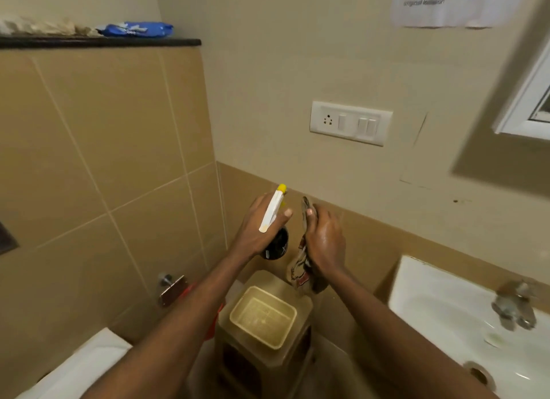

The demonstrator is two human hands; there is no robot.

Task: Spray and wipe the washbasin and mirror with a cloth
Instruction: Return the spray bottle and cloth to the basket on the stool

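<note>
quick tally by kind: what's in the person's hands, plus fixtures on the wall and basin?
Spray bottle: 1, in the left hand
Cloth: 1, in the right hand
Washbasin: 1
Tap: 1
Switch plate: 1
Mirror: 1, only its corner in view
Paper notice: 1
Total: 7
</note>
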